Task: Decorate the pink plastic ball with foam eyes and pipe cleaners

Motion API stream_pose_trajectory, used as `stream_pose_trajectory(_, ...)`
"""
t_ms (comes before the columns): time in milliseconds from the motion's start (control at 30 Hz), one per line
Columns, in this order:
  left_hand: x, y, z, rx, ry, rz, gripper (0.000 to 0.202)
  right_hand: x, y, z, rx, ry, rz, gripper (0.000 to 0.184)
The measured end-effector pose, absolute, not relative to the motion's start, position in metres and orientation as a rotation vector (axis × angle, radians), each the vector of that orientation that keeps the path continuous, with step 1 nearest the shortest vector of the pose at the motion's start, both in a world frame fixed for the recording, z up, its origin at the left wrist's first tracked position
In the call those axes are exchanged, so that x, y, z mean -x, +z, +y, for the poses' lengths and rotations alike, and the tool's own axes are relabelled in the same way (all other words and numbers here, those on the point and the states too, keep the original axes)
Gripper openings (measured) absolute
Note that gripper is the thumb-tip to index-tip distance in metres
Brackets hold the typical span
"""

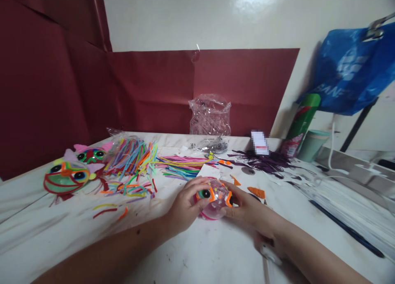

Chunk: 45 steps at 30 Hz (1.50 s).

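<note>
A clear plastic dome craft (216, 195) with round eyes, orange trim and a pink rim rests on the white table (200, 251). My left hand (184, 206) grips its left side, fingers curled round it. My right hand (243, 206) pinches its right side by an orange piece. Small orange cut-outs (256, 192) lie just beyond my right hand.
Two finished fish-like face crafts (66, 177) (91, 154) sit at the left. A heap of coloured strips (135, 156) spreads across the middle, purple threads (265, 160) to the right. A crumpled clear bag (210, 115), a green can (300, 123), a cup (312, 145) and a blue bag (348, 70) stand behind.
</note>
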<state>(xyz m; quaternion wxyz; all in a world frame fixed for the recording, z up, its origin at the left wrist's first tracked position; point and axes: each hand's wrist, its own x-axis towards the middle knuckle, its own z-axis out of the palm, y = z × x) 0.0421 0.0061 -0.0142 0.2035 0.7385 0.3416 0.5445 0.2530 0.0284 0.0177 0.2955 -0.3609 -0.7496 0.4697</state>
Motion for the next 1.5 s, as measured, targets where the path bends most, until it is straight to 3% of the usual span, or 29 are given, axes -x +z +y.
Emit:
stream_pose_trajectory(167,-0.044,-0.015,0.004,-2.092,1.500,1.029,0.029,-0.254,0.015,0.031,0.999,1.249,-1.990,0.078)
stream_pose_trajectory(400,-0.043,-0.019,0.007,-2.377,1.435,0.962,0.055,-0.252,0.017,0.030,1.067,1.226,-1.975,0.087)
stream_pose_trajectory(600,-0.041,-0.016,0.012,-2.339,1.430,0.967,0.056,-0.258,0.038,0.031,1.204,1.182,-1.969,0.109)
stream_pose_trajectory(667,-0.039,-0.014,0.013,-2.263,1.429,0.975,0.055,-0.271,0.058,0.032,1.163,1.103,-1.964,0.100)
stream_pose_trajectory(800,-0.036,-0.013,0.015,-2.167,1.384,1.017,0.052,-0.312,0.087,0.022,1.187,0.799,-2.058,0.047)
stream_pose_trajectory(1000,-0.034,-0.015,0.017,-2.087,1.384,1.081,0.051,-0.351,0.039,-0.027,1.625,0.211,-2.360,0.016)
stream_pose_trajectory(1167,-0.032,-0.016,0.018,-2.157,1.399,1.085,0.051,-0.349,-0.009,-0.041,1.627,0.125,-2.421,0.024)
stream_pose_trajectory(1333,-0.030,-0.020,0.018,-2.165,1.402,1.122,0.052,-0.355,-0.019,-0.039,1.384,0.111,-2.275,0.033)
stream_pose_trajectory(1433,-0.031,-0.022,0.019,-2.180,1.419,1.100,0.054,-0.349,-0.010,-0.040,1.113,0.270,-2.264,0.040)
stream_pose_trajectory(1500,-0.031,-0.023,0.020,-2.198,1.423,1.082,0.055,-0.336,-0.001,-0.041,1.063,0.461,-2.243,0.032)
